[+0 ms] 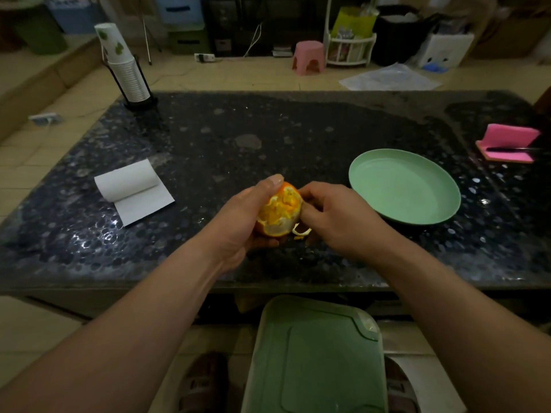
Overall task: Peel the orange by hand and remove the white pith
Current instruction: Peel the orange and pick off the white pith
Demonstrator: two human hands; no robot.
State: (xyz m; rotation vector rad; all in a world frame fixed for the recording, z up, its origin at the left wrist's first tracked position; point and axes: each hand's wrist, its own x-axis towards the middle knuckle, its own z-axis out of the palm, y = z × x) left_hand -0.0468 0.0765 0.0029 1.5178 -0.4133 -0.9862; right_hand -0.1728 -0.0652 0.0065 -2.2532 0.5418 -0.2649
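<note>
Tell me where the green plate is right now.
In the head view the plate lies empty on the right half of the table, just right of the right hand, with a pink pad beyond it near the right edge.

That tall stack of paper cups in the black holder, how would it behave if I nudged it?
The stack of paper cups is probably light, being thin paper. It rises above the rods of its black holder, so the top cups would likely tip or slide off. That small base sits near the table corner, so a hard push might topple it.
</note>
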